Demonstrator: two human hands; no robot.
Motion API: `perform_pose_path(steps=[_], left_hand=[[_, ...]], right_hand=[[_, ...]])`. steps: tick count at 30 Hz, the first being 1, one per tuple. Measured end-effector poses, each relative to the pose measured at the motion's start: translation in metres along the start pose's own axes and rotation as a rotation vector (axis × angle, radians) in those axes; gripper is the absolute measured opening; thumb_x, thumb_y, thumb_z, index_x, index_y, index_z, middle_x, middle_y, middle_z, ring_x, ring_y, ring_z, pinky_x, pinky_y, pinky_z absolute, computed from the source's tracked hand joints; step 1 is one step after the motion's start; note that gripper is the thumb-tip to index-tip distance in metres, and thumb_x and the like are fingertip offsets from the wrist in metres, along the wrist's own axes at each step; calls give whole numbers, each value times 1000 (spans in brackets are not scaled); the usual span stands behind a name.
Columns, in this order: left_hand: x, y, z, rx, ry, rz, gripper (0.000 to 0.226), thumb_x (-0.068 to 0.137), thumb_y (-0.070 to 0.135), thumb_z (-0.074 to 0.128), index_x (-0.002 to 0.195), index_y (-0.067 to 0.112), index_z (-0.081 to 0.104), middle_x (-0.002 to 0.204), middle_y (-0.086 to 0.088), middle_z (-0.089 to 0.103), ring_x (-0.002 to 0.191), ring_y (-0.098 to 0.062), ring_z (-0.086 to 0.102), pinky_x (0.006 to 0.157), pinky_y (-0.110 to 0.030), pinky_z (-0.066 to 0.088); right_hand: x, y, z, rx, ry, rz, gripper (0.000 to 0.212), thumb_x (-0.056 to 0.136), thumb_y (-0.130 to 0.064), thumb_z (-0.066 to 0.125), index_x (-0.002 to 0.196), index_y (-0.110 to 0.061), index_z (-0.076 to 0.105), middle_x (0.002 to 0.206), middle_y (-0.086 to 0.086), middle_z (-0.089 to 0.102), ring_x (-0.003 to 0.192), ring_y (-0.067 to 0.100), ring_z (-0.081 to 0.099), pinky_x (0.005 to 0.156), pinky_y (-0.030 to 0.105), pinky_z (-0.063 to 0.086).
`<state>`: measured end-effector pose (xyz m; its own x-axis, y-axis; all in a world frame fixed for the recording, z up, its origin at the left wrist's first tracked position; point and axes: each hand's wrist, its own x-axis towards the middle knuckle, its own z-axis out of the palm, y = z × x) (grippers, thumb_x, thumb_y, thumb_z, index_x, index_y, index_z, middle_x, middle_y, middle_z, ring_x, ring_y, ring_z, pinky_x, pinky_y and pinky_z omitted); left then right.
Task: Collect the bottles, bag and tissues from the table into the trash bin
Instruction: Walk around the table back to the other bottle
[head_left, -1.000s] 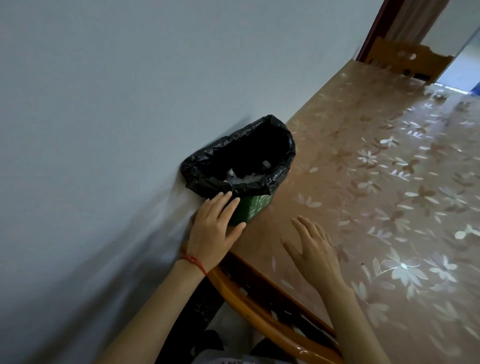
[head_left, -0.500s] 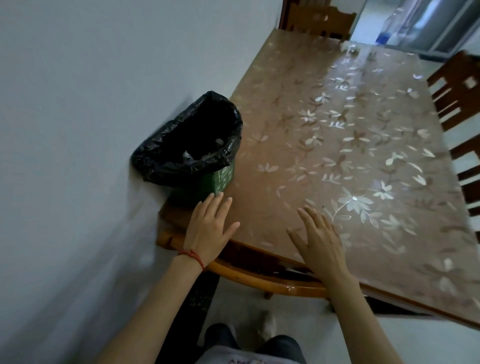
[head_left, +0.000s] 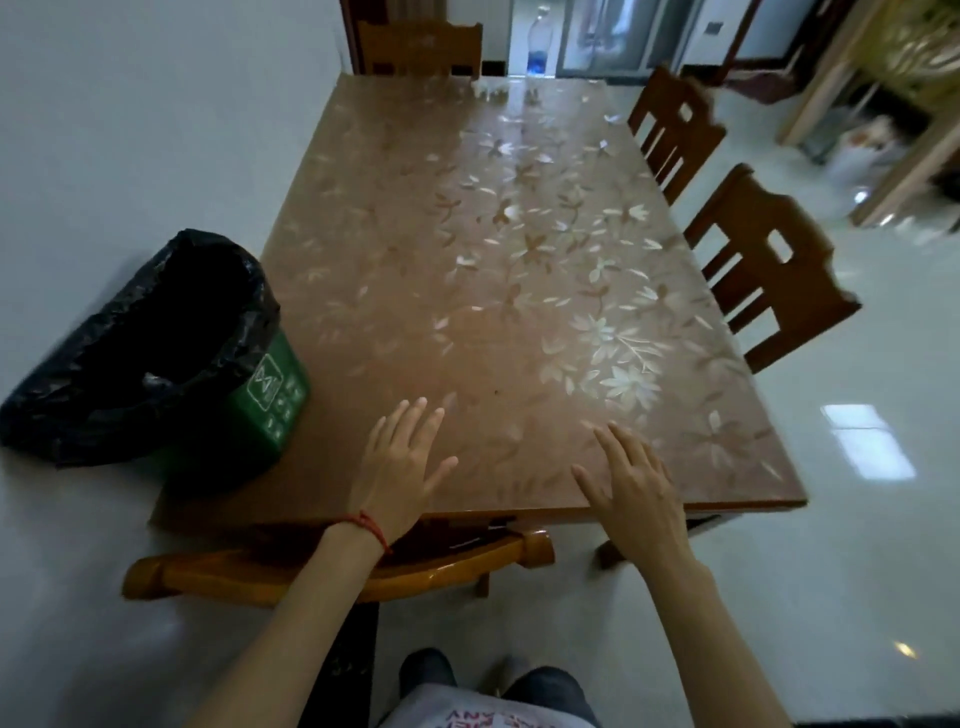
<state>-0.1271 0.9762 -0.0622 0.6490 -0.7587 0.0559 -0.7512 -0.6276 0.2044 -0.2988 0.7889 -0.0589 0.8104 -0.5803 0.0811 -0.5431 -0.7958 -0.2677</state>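
A green trash bin (head_left: 275, 395) lined with a black bag (head_left: 156, 338) stands on the near left corner of the table (head_left: 493, 270), against the wall. My left hand (head_left: 400, 467) hovers flat over the table's near edge, fingers straight and spread, a red string on its wrist. My right hand (head_left: 634, 488) is beside it to the right, also flat with fingers spread. Neither hand holds anything. No bottles, bag or tissues show on the flower-patterned tabletop. The inside of the bin is dark.
A wooden chair back (head_left: 332, 571) sits under the near edge in front of me. Two chairs (head_left: 763, 275) stand along the right side and one chair (head_left: 421, 47) at the far end. A large water bottle (head_left: 537, 41) stands on the floor beyond the table.
The view swung right and pulled back from the bin to take in the whole table. My left hand came off the bin's side and moved right over the table edge.
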Motion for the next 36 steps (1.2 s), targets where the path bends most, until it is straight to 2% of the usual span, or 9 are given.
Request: perform_pose_path(steps=[6, 10, 12, 17, 21, 24, 29, 33, 36], left_hand=[[35, 63, 16, 44, -101, 179, 59, 84, 48, 33, 120, 8, 57, 120, -15, 62, 111, -32, 59, 89, -48, 48], [54, 108, 26, 27, -137, 348, 69, 94, 53, 12, 120, 7, 56, 121, -17, 62, 112, -33, 58, 89, -49, 49], [62, 129, 31, 35, -146, 438, 72, 94, 52, 6, 120, 8, 56, 120, -16, 63, 111, -32, 60, 88, -48, 50], [80, 174, 51, 60, -190, 670, 62, 90, 51, 25, 123, 8, 54, 124, -16, 60, 115, -32, 57, 90, -49, 50], [87, 213, 65, 54, -244, 836, 68, 93, 54, 13, 124, 10, 54, 128, -15, 58, 120, -31, 53, 96, -48, 46], [83, 241, 75, 29, -266, 975, 59, 87, 49, 30, 124, 10, 54, 129, -15, 57, 121, -33, 51, 97, -48, 42], [70, 284, 84, -20, -318, 1147, 59, 80, 47, 36, 118, 8, 60, 123, -16, 61, 115, -37, 56, 89, -52, 48], [61, 316, 92, -28, -348, 1251, 72, 92, 57, 13, 120, 7, 57, 123, -18, 60, 114, -37, 56, 90, -52, 47], [57, 343, 100, -6, -379, 1276, 67, 92, 54, 19, 117, 6, 59, 119, -19, 62, 110, -38, 59, 86, -51, 49]], right_hand=[[-31, 61, -18, -2, 96, 194, 60, 83, -49, 38, 118, -5, 57, 120, 16, 62, 111, 32, 58, 88, 44, 48], [-59, 94, -27, 8, 143, 362, 60, 82, -49, 45, 121, -4, 55, 123, 16, 60, 115, 33, 55, 91, 45, 46], [-75, 105, -30, -2, 172, 445, 61, 84, -50, 41, 121, -3, 56, 122, 16, 60, 113, 34, 56, 91, 45, 46], [-119, 119, -31, -43, 222, 673, 58, 83, -47, 37, 116, -3, 58, 116, 17, 63, 108, 34, 59, 87, 45, 48], [-158, 119, -29, -46, 265, 857, 58, 83, -47, 38, 115, -2, 58, 116, 18, 62, 108, 34, 59, 87, 47, 48], [-187, 114, -27, -62, 298, 1000, 59, 84, -47, 38, 114, -2, 59, 115, 18, 63, 108, 34, 59, 86, 47, 48], [-229, 106, -22, -73, 289, 1185, 73, 90, -59, 18, 115, -5, 59, 118, 15, 62, 110, 31, 58, 86, 44, 49], [-252, 112, -19, -62, 342, 1294, 60, 83, -49, 38, 116, -4, 59, 118, 16, 62, 110, 32, 59, 86, 46, 48], [-262, 126, -24, -60, 345, 1334, 59, 82, -48, 39, 115, -3, 59, 116, 17, 63, 108, 33, 60, 85, 46, 49]])
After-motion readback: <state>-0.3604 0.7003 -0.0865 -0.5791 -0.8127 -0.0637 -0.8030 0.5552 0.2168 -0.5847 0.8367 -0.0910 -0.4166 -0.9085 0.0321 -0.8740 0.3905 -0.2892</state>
